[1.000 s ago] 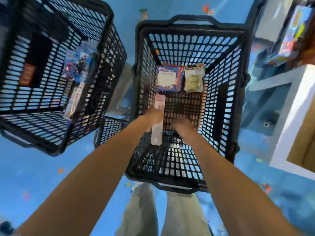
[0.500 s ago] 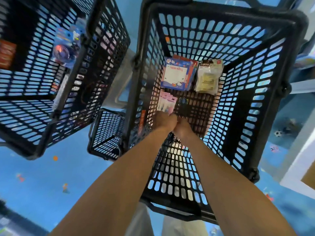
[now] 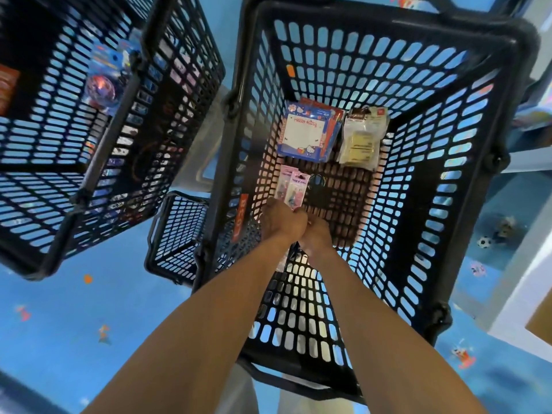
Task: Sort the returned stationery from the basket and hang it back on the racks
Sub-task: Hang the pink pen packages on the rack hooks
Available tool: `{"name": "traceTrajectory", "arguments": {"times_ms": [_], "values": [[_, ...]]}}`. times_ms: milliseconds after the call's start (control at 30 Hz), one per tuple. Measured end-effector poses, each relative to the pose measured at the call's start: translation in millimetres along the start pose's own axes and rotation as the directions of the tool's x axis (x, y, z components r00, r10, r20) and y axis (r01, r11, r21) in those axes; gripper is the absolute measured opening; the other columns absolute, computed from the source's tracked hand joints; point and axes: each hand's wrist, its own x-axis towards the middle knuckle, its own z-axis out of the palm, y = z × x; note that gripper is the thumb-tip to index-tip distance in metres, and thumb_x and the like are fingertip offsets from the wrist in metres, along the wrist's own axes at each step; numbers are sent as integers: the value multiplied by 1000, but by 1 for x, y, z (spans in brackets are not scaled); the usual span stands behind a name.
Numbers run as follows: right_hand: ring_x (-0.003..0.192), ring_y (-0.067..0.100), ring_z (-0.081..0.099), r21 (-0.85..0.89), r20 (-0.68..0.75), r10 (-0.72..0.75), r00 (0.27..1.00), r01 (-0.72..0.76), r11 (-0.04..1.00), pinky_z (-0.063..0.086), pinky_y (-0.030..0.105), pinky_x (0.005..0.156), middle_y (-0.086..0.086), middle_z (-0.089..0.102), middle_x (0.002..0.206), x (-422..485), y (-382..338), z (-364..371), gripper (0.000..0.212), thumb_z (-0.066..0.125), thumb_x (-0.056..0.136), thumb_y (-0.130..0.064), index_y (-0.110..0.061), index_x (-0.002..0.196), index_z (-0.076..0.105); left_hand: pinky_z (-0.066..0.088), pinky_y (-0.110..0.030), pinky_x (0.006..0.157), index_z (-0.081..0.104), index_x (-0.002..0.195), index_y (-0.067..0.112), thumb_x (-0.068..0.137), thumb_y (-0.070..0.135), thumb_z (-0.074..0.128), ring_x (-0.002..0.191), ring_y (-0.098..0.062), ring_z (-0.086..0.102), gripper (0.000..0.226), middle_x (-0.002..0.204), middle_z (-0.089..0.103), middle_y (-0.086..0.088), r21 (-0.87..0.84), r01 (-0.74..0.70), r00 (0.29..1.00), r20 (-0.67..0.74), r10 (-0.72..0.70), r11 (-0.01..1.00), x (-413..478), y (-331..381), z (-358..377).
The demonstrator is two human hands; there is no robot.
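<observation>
Since a second ago the two hands have drawn together low inside the basket (image 3: 507, 85), and the view has dropped closer, so that basket now fills most of my screen.

The floor (image 3: 89, 309) under the basket is bright blue with small coloured prints scattered on it, one of them a football (image 3: 483, 242) to the basket's right. Further right of the basket a white shelf edge (image 3: 531, 294) cuts in.

Left of the basket stands a second black basket (image 3: 179, 70) with a toy pack (image 3: 101, 85) against its wall, and a small basket (image 3: 176, 234) sits low between the two.

On the basket's bottom, at the far end, a blue notepad (image 3: 304, 130) lies beside a clear bag (image 3: 361, 138) of pale pads. Nearer to me are the pink packets (image 3: 294, 186). My left hand (image 3: 282, 219) has its fingers curled round their lower end, and the tops stick out beyond the knuckles. My right hand (image 3: 318, 237) touches the left, fingers curled, but I cannot tell whether it holds anything.

Both forearms cross the basket's near wall and hide part of it. An orange label (image 3: 240, 216) runs down the basket's left wall.
</observation>
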Motion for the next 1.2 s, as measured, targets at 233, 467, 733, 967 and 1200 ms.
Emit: {"name": "traceTrajectory", "arguments": {"times_ms": [233,467,733,967,1200], "values": [[103,24,69,-37,-65,-43,997,40,998,56,33,88,15,72,114,5,9,4,28,64,93,-2,-3,121,65,49,-39,90,45,138,4,96,29,65,120,-36,59,53,133,59,-16,-97,16,999,29,-13,995,6,-8,-1],[89,23,71,-11,-66,-28,997,27,1000,61,37,77,12,74,101,8,10,-2,23,66,93,-7,-9,116,67,53,-35,87,61,132,12,93,35,66,110,-32,67,45,125,69,-10,-93,-40,988,142,53,995,6,-11,2],[71,15,67,134,-39,44,998,-38,990,54,23,56,9,71,88,7,10,-4,26,60,99,-7,-7,123,67,53,-37,78,69,107,11,87,40,65,98,-32,65,36,113,65,-13,70,-161,976,162,148,984,7,-6,1],[102,32,72,99,-71,6,997,1,995,58,53,94,16,74,110,-14,0,-7,27,56,102,-21,-8,122,68,50,-38,94,48,135,11,94,36,65,112,-28,61,51,126,61,-7,-9,-171,959,230,168,985,-12,0,-10],[91,25,71,-11,-5,-122,993,122,992,59,37,79,11,73,100,-60,-34,-14,25,49,103,-13,-9,117,69,53,-40,100,63,135,15,97,30,56,112,-30,64,41,124,68,-9,-58,-254,920,295,260,965,-42,19,-46]]}}
